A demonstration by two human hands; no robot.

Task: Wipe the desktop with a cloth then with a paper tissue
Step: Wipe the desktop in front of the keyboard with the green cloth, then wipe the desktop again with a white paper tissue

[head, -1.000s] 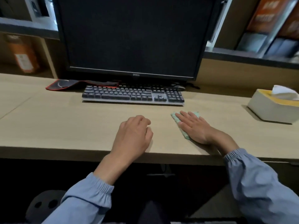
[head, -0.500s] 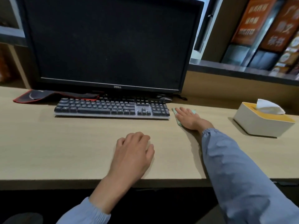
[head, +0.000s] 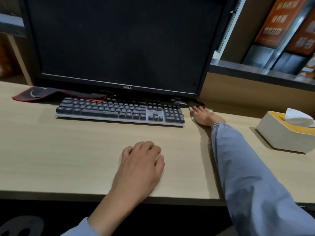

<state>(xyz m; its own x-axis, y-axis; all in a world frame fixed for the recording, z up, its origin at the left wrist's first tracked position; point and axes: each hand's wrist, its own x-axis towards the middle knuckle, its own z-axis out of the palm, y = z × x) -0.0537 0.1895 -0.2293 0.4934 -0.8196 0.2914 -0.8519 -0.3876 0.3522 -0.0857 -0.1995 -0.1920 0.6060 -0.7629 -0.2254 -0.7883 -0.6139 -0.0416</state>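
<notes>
1. Right hand (head: 206,117): reaches across the desktop (head: 68,150) to its far side, palm down, just beside the right end of the keyboard (head: 119,110). The fingers are straight and lie close together, pressing flat on the cloth (head: 210,110)
2. Cloth: pale green, flat on the desktop and mostly covered by the right hand. Only narrow edges show, one on the hand's right side and one on the thumb side near the keyboard corner
3. Left hand (head: 141,166): rests on the desktop near the front edge, in front of the keyboard and well apart from the right hand. The fingers are loosely curled with their tips on the surface, and they hold nothing
4. Tissue box (head: 286,135): cream body with a yellow top, standing on the desktop to the right of the right arm and not touching it. A white paper tissue (head: 297,117) stands up out of the top
5. Monitor (head: 119,45): screen dark, positioned directly behind the keyboard. The right fingertips lie near its lower right corner
6. Mouse pad (head: 42,92): black with red edging, lying behind the left end of the keyboard and partly under the monitor
7. Sleeve (head: 247,167): blue, covering the right arm down to the wrist
</notes>
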